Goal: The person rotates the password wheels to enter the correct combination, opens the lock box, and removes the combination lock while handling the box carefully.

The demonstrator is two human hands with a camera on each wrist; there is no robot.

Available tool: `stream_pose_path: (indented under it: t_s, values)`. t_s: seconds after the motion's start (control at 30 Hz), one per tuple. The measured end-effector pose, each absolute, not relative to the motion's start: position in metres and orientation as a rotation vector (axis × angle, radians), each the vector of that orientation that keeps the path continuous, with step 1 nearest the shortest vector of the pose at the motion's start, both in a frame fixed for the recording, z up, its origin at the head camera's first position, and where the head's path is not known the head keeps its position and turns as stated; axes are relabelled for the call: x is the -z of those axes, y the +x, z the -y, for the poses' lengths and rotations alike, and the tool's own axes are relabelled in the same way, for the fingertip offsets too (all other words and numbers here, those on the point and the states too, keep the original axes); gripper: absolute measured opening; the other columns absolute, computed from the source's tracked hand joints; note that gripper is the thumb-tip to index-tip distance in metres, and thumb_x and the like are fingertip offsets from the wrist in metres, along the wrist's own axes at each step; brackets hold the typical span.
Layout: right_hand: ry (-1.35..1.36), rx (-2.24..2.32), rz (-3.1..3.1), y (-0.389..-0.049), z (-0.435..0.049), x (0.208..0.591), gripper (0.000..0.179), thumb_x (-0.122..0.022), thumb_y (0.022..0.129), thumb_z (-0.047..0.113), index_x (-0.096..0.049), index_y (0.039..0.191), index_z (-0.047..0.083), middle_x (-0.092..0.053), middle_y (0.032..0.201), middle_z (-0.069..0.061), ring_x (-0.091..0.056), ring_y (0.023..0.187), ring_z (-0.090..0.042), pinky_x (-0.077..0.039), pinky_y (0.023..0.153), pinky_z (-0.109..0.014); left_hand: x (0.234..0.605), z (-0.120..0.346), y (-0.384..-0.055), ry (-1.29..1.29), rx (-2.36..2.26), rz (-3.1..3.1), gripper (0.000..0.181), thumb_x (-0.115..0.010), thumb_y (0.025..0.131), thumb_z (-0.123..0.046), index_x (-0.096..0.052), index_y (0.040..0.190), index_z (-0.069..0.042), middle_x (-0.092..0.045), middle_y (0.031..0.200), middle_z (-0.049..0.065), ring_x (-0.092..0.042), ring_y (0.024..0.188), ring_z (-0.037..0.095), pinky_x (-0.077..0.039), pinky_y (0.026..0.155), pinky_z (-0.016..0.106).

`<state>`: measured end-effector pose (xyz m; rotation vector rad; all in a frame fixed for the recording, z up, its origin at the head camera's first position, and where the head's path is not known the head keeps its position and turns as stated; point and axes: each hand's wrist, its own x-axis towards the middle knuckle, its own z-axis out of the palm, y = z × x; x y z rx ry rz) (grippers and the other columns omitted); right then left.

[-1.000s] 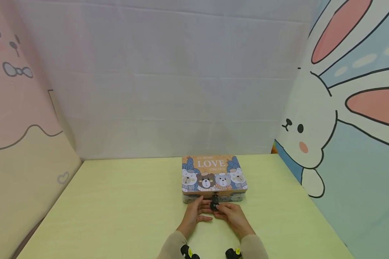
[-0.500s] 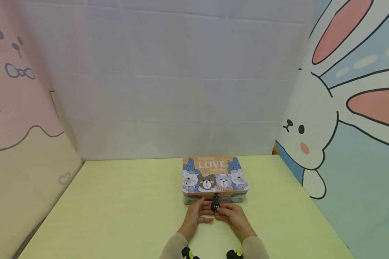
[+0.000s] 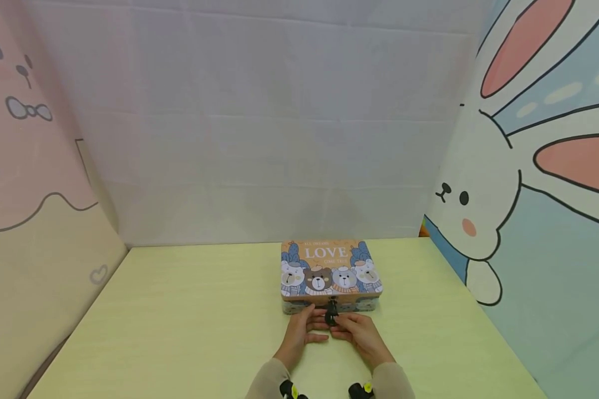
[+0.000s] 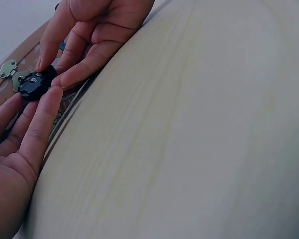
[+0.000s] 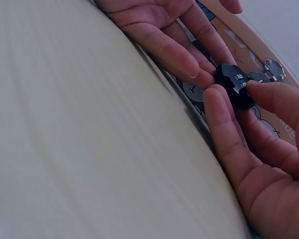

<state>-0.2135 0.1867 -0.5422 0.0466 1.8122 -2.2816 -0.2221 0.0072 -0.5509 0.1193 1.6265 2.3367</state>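
A tin box (image 3: 331, 271) with bears and the word LOVE on its lid stands closed on the table. From the metal clasp (image 4: 10, 68) on its front hangs a small black padlock (image 5: 233, 85) with little number dials. My right hand (image 3: 361, 336) pinches the padlock, one fingertip on the dials and other fingers at its side and underneath. My left hand (image 3: 295, 335) is close in front of the box, its fairly straight fingertips touching the other side of the padlock. Its thumb stands apart from the padlock. The dial digits are too small to read.
The pale yellow table (image 3: 189, 321) extends on both sides of the box. A white cloth (image 3: 269, 127) hangs behind it. Printed panels stand at the left and right, the right one with a rabbit (image 3: 479, 210).
The padlock has tilted slightly between the fingers, and its pale dial marks show less in the head view. Both hands and the box stay nearly where they were.
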Motion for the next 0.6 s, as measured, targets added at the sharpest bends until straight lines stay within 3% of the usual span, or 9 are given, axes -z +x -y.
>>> stream_pose_path:
  t_s: [0.27,0.5,0.6]
  values:
    - [0.035,2.276,-1.792,-0.2141,-0.1878,0.5428,0.021,-0.054,0.1,0.0,-0.064,0.109,-0.017,-0.068,0.092,-0.008,-0.069,0.078,-0.013,-0.06,0.077,-0.027,0.5517,-0.0075,-0.2219,0.123,-2.333,-1.651,0.056,-0.043,0.105,-0.034,-0.059,0.121,0.018,-0.07,0.1,0.015,-0.068,0.086,0.019,-0.062,0.074,0.038]
    - [0.091,2.328,-1.728,-0.2132,-0.1882,0.5418,0.037,-0.049,0.102,0.006,-0.05,0.125,-0.023,-0.07,0.095,-0.011,-0.07,0.08,-0.015,-0.06,0.078,-0.028,0.5541,-0.008,-0.2241,0.11,-2.336,-1.645,0.056,-0.044,0.104,-0.035,-0.059,0.121,0.017,-0.07,0.099,0.014,-0.069,0.086,0.019,-0.061,0.075,0.039]
    - [0.08,2.338,-1.721,-0.2122,-0.1894,0.5426,0.034,-0.051,0.099,0.001,-0.051,0.124,-0.022,-0.068,0.098,-0.012,-0.07,0.081,-0.016,-0.059,0.079,-0.029,0.5541,-0.0079,-0.2235,0.104,-2.331,-1.645,0.057,-0.044,0.104,-0.035,-0.059,0.122,0.016,-0.07,0.101,0.015,-0.069,0.086,0.019,-0.061,0.075,0.039]
